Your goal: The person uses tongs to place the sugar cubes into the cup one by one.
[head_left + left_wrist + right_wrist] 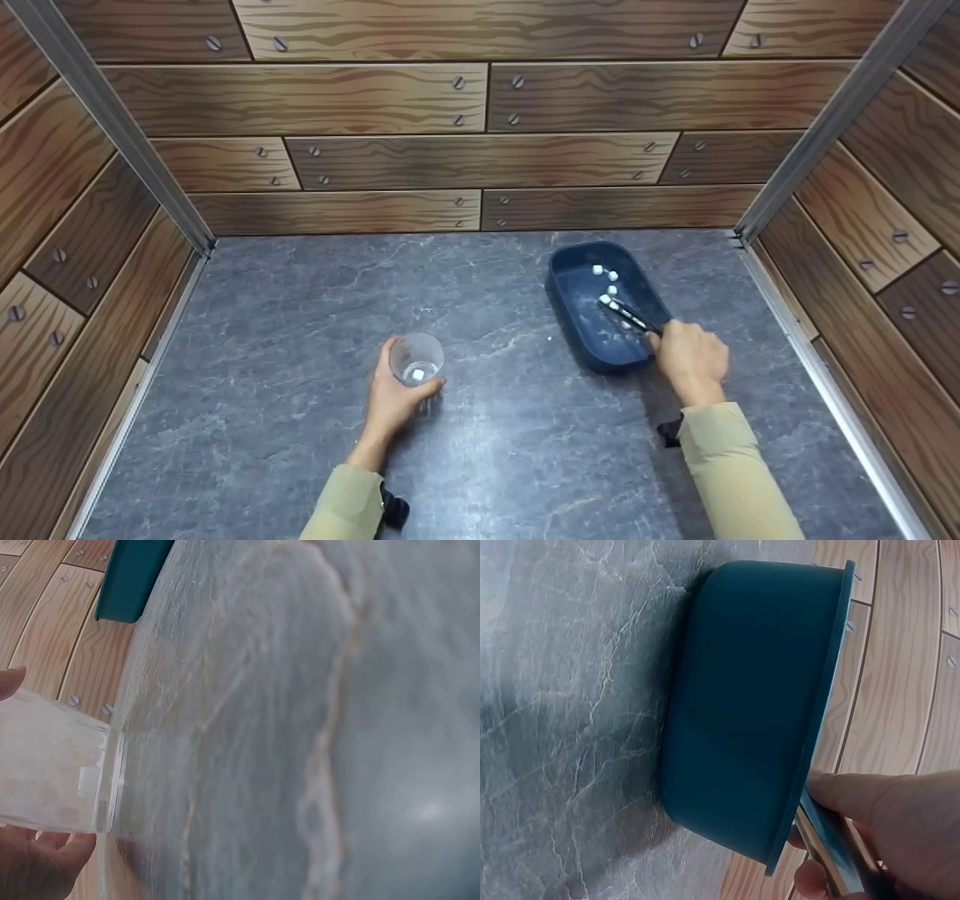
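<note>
1. Pale sleeves come nearest the camera, the left [345, 502] and the right [739, 472] rising from the lower edge.
2. Left hand [394, 401]: its grip is curled round a clear cup [416, 346], thumb on the near right side, fingers along the left. The cup stands upright on the grey marbled surface [300, 315], between thumb and fingers, and one white cube [418, 374] lies at its bottom.
3. Right hand [691, 356]: its grip is clamped on the rear end of black tongs [634, 318], just by the near right rim of a dark blue tray [577, 292].
4. From that grip the tongs reach left and away, down into the tray. Two of its small white cubes [597, 269] are at the tips; whether either is pinched, I cannot tell. Others lie just beyond the tips, and one sits beside the shafts.
5. Cup and tray stand well apart.
</note>
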The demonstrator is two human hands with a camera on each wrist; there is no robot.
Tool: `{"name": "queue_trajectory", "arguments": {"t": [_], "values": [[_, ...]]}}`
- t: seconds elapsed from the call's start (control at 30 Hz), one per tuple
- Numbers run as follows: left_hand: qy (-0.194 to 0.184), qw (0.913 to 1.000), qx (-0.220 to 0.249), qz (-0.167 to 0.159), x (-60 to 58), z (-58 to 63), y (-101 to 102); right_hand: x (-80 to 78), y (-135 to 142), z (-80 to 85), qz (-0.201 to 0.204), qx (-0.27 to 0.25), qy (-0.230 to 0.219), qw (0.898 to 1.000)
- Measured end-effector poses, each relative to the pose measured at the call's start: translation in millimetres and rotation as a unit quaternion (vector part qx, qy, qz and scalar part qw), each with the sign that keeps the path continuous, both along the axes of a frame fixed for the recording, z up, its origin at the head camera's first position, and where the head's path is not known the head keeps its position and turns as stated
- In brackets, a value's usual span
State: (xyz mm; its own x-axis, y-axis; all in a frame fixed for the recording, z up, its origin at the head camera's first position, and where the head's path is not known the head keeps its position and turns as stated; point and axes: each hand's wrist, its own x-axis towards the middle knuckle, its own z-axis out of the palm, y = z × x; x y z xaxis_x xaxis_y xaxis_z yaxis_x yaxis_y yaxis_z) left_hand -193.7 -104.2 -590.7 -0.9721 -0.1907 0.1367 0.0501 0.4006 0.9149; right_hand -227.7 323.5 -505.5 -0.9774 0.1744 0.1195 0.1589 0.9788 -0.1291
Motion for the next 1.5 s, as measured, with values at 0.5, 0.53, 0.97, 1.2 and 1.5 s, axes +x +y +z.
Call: {"name": "queue_trajectory", "arguments": {"t": [0.5,0.53,0.97,1.2,1.5], "values": [[0.009,0.9998,0.017,-0.006,-0.6,-0.4,2,2.7,1,3.5,0.009,-0.006,0.005,1.000],[0.009,0.9998,0.015,-0.005,-0.6,-0.6,2,3.8,1,3.8,0.011,-0.008,0.006,1.000],[0.011,0.9999,0.006,0.001,-0.3,0.4,2,23.2,-7,11.1,0.033,-0.053,0.027,0.998],[0.002,1.0000,0.009,-0.002,0.4,1.3,1,35.4,-21,20.4,0.052,-0.062,0.043,0.996],[0.005,0.9999,0.016,-0.003,0.4,1.4,1,46.2,-55,30.6,0.096,-0.080,0.066,0.990]]}}
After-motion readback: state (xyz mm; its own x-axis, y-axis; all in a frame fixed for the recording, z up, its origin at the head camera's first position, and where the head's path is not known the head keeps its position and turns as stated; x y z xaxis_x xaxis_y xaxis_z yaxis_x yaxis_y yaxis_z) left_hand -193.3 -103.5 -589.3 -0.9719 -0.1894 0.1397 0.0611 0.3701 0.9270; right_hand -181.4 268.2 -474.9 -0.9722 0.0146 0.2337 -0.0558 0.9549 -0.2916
